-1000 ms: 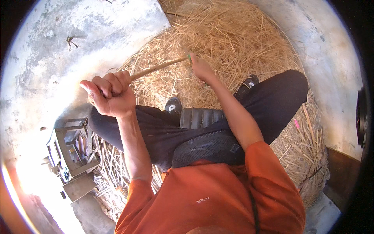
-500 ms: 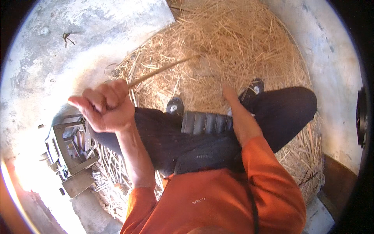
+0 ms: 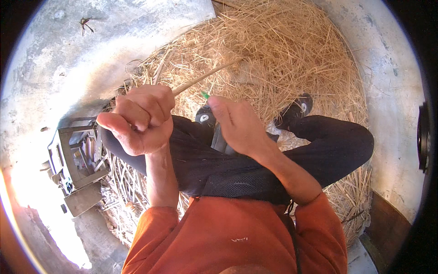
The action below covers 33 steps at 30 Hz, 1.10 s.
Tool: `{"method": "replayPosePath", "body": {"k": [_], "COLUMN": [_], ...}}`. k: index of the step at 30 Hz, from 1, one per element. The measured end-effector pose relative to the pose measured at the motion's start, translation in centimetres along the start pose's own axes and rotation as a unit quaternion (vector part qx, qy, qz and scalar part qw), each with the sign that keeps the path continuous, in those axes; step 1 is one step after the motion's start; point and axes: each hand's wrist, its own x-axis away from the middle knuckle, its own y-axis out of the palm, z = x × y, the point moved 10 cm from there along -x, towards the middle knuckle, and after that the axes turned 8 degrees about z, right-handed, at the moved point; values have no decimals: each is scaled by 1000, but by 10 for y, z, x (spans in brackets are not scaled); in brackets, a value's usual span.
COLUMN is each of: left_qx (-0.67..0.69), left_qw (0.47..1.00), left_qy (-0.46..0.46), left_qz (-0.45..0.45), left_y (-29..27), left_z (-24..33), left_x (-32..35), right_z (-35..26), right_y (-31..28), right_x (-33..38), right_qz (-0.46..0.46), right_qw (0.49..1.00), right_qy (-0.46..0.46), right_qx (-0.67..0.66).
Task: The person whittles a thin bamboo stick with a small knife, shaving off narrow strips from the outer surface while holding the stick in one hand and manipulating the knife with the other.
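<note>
Head view: left hand [image 3: 139, 121] fists a straw bundle [image 3: 203, 77] (right hand [image 3: 239, 125] just beside).

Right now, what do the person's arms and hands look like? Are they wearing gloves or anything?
No gloves. Both the left hand and the right hand are bare, with no rings, watch or bands that can be seen. The forearms are bare too. The orange sleeves are pushed up toward the elbows and bunch in soft folds there. They belong to an orange top with a tiny pale mark on the front.
</note>
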Motion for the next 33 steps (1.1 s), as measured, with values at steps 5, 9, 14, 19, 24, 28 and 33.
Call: {"method": "replayPosePath", "body": {"k": [5, 9, 14, 19, 24, 28, 33], "left_qx": [-5, 17, 10, 13, -8, -33, -23], "left_qw": [999, 998, 997, 997, 996, 998, 997], "left_qy": [12, 0, 16, 3, -7, -16, -13], "left_qz": [-39, -56, -69, -79, -84, -53, -75], "left_y": [5, 5, 16, 16, 20, 0, 14], "left_z": [-3, -1, -3, -9, -11, -8, -11], "left_x": [2, -2, 3, -3, 3, -1, 0], "right_z": [-4, 21, 33, 62, 61, 56, 107], "right_y": [9, 14, 10, 5, 10, 21, 8], "right_x": [3, 1, -2, -18, -6, -17, -26], "right_qz": [34, 36, 56, 107, 84, 70, 80], "right_qw": [999, 995, 997, 991, 995, 994, 990], "right_qy": [-38, -8, -1, -28, -10, -28, 33], "right_qx": [2, 87, 51, 80, 59, 83, 115]}}
